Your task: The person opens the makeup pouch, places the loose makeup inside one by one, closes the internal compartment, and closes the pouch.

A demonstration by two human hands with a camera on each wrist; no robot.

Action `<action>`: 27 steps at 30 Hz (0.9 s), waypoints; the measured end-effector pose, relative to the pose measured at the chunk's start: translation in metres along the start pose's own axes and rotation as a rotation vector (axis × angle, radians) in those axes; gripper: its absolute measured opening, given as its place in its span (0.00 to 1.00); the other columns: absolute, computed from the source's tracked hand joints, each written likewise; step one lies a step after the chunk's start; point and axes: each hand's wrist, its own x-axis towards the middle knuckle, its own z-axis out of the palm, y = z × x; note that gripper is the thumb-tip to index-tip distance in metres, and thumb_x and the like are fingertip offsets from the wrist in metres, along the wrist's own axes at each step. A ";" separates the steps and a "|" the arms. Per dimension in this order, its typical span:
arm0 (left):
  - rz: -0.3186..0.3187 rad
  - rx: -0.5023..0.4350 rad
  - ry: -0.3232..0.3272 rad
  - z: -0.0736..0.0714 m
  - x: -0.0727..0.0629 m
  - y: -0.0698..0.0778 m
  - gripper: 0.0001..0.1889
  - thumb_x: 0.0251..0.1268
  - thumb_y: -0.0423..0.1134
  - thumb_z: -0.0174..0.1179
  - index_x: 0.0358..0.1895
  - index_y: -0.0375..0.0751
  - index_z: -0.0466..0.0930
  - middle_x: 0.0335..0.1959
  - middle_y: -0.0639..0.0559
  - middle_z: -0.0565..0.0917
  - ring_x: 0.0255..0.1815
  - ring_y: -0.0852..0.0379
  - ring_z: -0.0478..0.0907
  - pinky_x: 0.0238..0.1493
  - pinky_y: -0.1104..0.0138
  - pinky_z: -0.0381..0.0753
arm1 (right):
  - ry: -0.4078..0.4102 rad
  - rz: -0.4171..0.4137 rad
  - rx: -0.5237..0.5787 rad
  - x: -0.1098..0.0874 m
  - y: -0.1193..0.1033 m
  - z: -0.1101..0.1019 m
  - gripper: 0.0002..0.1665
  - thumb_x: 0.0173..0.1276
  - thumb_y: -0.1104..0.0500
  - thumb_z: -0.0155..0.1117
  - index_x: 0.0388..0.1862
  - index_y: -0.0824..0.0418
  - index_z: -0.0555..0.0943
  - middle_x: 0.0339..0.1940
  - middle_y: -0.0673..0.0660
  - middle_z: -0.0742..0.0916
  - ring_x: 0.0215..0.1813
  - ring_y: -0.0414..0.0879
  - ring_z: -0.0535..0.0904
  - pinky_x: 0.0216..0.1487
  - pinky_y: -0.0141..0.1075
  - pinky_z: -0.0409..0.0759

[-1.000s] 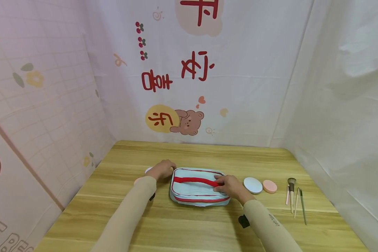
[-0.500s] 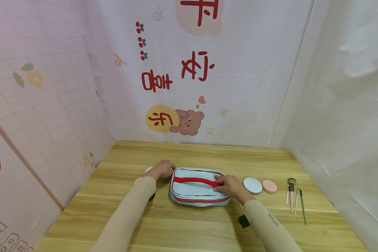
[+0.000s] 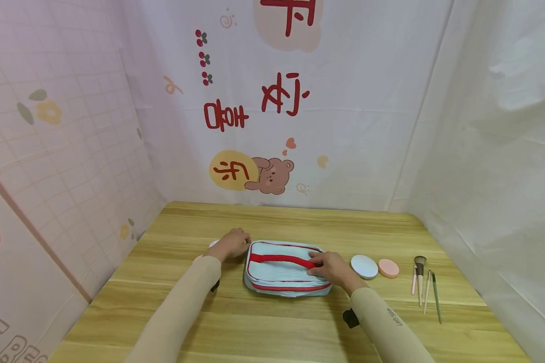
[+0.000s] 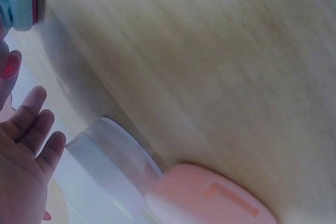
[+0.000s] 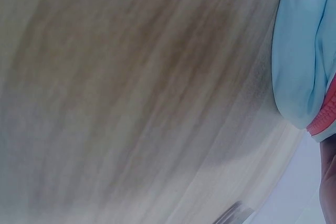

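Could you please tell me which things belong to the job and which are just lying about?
In the job:
blue bag, held by the right hand, left hand near its corner

Apparently lying about:
white disc and pink disc, right of it
brushes
pale container and pink case by the left hand

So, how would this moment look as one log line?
left hand: by left end of bag | right hand: on right end of red handle | bag: on table | farther right: white disc, pink disc, brushes
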 end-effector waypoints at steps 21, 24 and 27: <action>0.076 0.061 0.123 -0.001 -0.016 -0.007 0.06 0.71 0.41 0.60 0.36 0.46 0.83 0.44 0.47 0.79 0.53 0.44 0.74 0.55 0.48 0.73 | 0.003 0.025 -0.002 0.000 -0.001 0.001 0.18 0.61 0.56 0.75 0.49 0.60 0.88 0.64 0.52 0.81 0.71 0.58 0.68 0.69 0.51 0.67; 0.064 0.065 0.131 0.000 -0.017 -0.007 0.05 0.70 0.42 0.61 0.36 0.47 0.83 0.44 0.47 0.79 0.53 0.44 0.74 0.54 0.48 0.73 | 0.010 0.029 -0.011 -0.001 -0.001 0.002 0.18 0.60 0.56 0.75 0.49 0.60 0.88 0.64 0.52 0.82 0.71 0.58 0.68 0.68 0.51 0.67; 0.047 0.064 0.133 0.000 -0.019 -0.008 0.05 0.70 0.43 0.62 0.35 0.50 0.84 0.43 0.49 0.79 0.53 0.44 0.74 0.54 0.47 0.73 | 0.015 0.030 -0.024 -0.001 -0.002 0.003 0.18 0.60 0.56 0.76 0.49 0.60 0.88 0.63 0.52 0.82 0.70 0.57 0.69 0.68 0.51 0.67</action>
